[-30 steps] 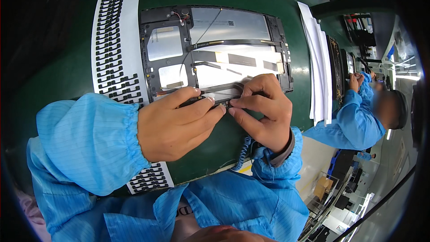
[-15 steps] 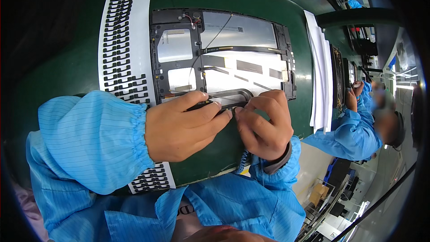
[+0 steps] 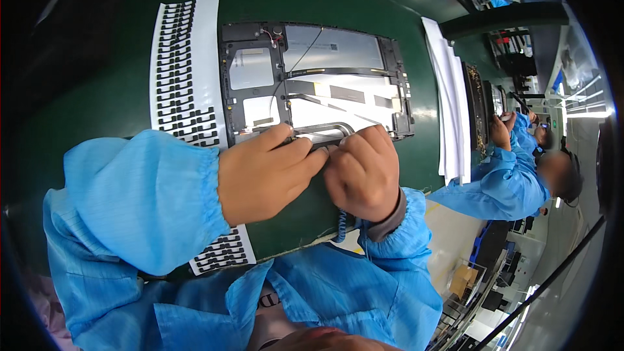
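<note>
On the green bench lies a flat device housing (image 3: 325,45), with silver plates, a black frame and thin cables. Over its near edge shows a black part with a rounded corner (image 3: 340,127); I cannot tell whether it is loose or belongs to the housing. My left hand (image 3: 266,179) is closed with its fingertips on the near left side of that part. Close beside it, my right hand (image 3: 365,172) is closed in a pinch at the part's near right side. What its fingertips pinch is hidden. A blue coiled cord (image 3: 341,224) hangs below the right hand.
A white sheet (image 3: 207,26) with rows of small black pieces lies left of the housing, partly beneath my left sleeve. Stacked white sheets (image 3: 448,104) lie to its right. Farther right, a co-worker in a blue smock (image 3: 504,162) handles things beside dark panels (image 3: 478,104).
My right hand has drawn closer to the left fingertips, its fingers more tightly closed. The left hand stays at the black part. The whole view has shifted slightly.
</note>
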The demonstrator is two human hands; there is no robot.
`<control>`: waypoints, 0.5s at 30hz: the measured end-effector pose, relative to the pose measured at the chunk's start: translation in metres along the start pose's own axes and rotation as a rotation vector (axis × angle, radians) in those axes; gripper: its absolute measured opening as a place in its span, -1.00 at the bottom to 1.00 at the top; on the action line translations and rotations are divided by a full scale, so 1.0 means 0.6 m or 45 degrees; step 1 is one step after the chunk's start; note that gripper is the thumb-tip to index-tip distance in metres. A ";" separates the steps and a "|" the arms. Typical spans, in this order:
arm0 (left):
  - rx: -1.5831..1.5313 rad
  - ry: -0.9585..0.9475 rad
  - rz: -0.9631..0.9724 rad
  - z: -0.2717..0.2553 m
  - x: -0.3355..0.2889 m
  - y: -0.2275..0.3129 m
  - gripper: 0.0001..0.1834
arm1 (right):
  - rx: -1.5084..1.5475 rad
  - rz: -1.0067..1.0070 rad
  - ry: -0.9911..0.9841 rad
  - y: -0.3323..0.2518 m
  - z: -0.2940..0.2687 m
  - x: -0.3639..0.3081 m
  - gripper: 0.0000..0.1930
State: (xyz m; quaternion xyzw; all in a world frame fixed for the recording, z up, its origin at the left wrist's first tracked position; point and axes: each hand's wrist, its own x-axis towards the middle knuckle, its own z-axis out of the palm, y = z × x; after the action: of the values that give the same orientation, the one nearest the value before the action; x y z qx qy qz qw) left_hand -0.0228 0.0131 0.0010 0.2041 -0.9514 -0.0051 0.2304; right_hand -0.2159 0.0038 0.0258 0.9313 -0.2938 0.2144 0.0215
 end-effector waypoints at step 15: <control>0.035 -0.154 -0.701 -0.072 -0.162 -0.062 -0.42 | 0.273 0.419 0.125 -0.043 -0.055 0.018 -0.84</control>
State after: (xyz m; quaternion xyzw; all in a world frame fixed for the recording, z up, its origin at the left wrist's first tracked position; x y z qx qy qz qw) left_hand 0.0895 0.0207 -0.0066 0.4571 -0.8723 -0.0669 0.1602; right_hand -0.2063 0.0251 0.0620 0.8561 -0.4161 0.2903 -0.0988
